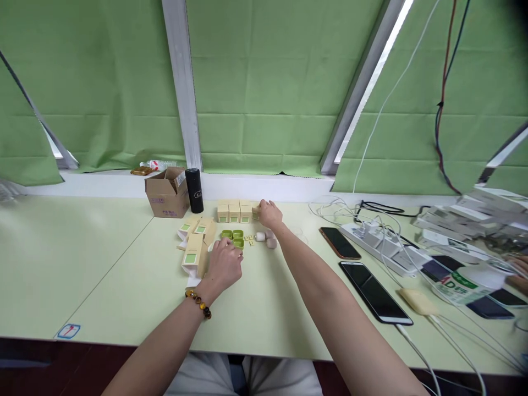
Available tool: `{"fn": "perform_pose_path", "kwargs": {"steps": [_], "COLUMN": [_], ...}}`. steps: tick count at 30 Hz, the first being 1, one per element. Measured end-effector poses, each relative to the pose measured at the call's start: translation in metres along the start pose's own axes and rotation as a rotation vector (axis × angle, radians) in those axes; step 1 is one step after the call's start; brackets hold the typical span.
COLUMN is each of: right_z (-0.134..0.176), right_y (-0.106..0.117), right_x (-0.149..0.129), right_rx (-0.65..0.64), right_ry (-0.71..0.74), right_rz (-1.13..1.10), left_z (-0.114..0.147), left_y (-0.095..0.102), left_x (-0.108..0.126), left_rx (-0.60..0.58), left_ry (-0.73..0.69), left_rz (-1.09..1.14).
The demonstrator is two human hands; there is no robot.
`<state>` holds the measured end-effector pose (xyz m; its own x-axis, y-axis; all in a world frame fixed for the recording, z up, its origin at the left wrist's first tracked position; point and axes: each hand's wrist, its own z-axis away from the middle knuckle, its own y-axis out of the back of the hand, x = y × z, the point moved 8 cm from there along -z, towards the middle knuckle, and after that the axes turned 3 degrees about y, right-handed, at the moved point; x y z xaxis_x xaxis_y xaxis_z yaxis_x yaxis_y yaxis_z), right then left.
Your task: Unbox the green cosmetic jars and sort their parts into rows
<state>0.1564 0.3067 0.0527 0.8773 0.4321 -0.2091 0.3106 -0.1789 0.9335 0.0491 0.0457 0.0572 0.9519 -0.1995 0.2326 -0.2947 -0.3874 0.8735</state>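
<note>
Where the right hand [270,215] is placed in the head view, the end box [256,211] of a row is found just left of the fingertips and seems to be touched by them. The right fingers are bent around its edge, but whether it is gripped or only steadied cannot be told. It is approached more closely by the right hand than by the left hand [225,265], which is held nearer the body. Leftward from the right fingers, 3 more boxes [234,211] are lined up, so the row's long axis is laid from left to right. Their labelled faces are turned towards the body; each box's own long axis is foreshortened and cannot be judged. Just beyond the left fingers, which are curled with tips partly hidden, green cups [238,234] are grouped; no grip on them can be made out. Between the 2 hands' fingers, small yellow pieces [248,238] are scattered. Left of the left fingers, a loose box [194,254] is pointed with its flap towards the body.
</note>
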Motion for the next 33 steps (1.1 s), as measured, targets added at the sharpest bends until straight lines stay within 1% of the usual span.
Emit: {"fn": "perform_pose_path", "kwargs": {"steps": [4, 8, 9, 11, 13, 15, 16, 19, 21, 24, 26, 28, 30, 33], "right_z": [0.008, 0.028, 0.036, 0.06, 0.092, 0.128, 0.146, 0.193, 0.212, 0.224, 0.226, 0.226, 0.224, 0.216], "right_y": [0.01, 0.038, 0.046, 0.066, 0.075, 0.076, 0.073, 0.056, 0.044, 0.034, 0.034, 0.037, 0.04, 0.046], "right_x": [0.003, 0.008, 0.008, 0.003, -0.005, -0.016, -0.023, -0.042, -0.048, -0.052, -0.052, -0.052, -0.049, -0.033], "right_rx": [0.025, 0.136, 0.175, 0.288, 0.316, 0.307, 0.285, 0.203, 0.153, 0.104, 0.085, 0.08, 0.104, 0.214], "right_ry": [-0.055, -0.045, -0.021, 0.098, 0.199, 0.273, 0.309, 0.391, 0.413, 0.443, 0.47, 0.491, 0.484, 0.379], "right_rz": [-0.065, -0.125, -0.155, -0.34, -0.511, -0.649, -0.693, -0.74, -0.739, -0.694, -0.659, -0.626, -0.584, -0.534], "left_z": [0.001, 0.002, 0.003, 0.003, 0.003, 0.002, 0.002, 0.0, 0.0, 0.002, 0.002, 0.002, 0.002, 0.002], "left_y": [0.003, 0.011, 0.012, 0.015, 0.017, 0.016, 0.015, 0.005, -0.002, -0.012, -0.016, -0.017, -0.016, -0.009], "left_x": [-0.002, -0.004, -0.004, -0.007, -0.012, -0.017, -0.018, -0.02, -0.019, -0.016, -0.015, -0.014, -0.015, -0.019], "left_rx": [0.057, 0.172, 0.206, 0.265, 0.301, 0.304, 0.286, 0.168, 0.081, -0.003, -0.028, -0.031, -0.011, 0.046], "left_ry": [-0.006, -0.013, -0.011, 0.009, 0.045, 0.073, 0.08, 0.081, 0.073, 0.063, 0.071, 0.088, 0.108, 0.156], "left_rz": [0.039, 0.101, 0.124, 0.179, 0.253, 0.354, 0.414, 0.594, 0.696, 0.816, 0.86, 0.878, 0.876, 0.826]}}
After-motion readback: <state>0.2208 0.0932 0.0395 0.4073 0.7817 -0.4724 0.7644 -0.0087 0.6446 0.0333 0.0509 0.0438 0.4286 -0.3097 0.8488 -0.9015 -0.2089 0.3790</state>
